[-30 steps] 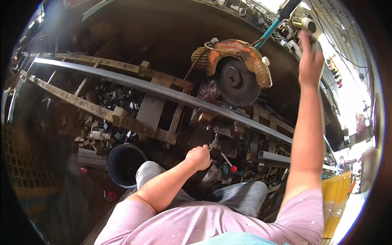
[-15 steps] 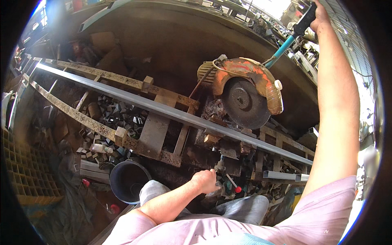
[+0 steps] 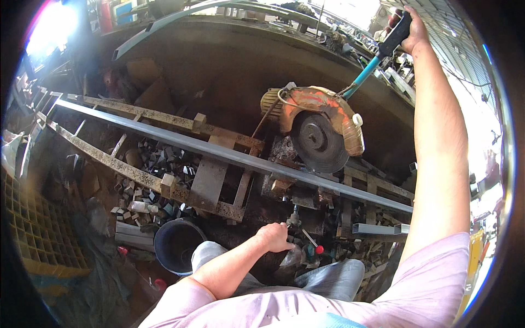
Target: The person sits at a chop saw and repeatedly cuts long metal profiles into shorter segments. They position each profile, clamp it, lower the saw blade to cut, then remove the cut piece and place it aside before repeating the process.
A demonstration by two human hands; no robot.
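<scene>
My right hand (image 3: pixel 416 34), at the end of a raised arm, is closed on the black grip of a turquoise saw handle (image 3: pixel 365 75). The handle leads to a cut-off saw with a worn orange guard (image 3: pixel 314 104) and a dark round blade (image 3: pixel 320 143). The blade hangs just behind a long grey metal bar (image 3: pixel 219 154), which lies across the stand. Low in the middle, my left hand (image 3: pixel 272 238) is closed at the clamp screw (image 3: pixel 294 218). A crank rod with a red knob (image 3: pixel 319 250) sticks out beside it; my fingers partly hide the grip.
A metal frame (image 3: pixel 139 177) bears the bar at the left, with many small offcuts (image 3: pixel 158 164) beneath. A dark bucket (image 3: pixel 178 243) stands by my left knee. Short square tubes (image 3: pixel 377 228) lie at the right. A yellow grid (image 3: pixel 41 229) is at the far left.
The whole view has shifted a little. The right hand and saw handle appear slightly further left and lower. Both hands keep their holds, and the blade still sits above the bar's far side.
</scene>
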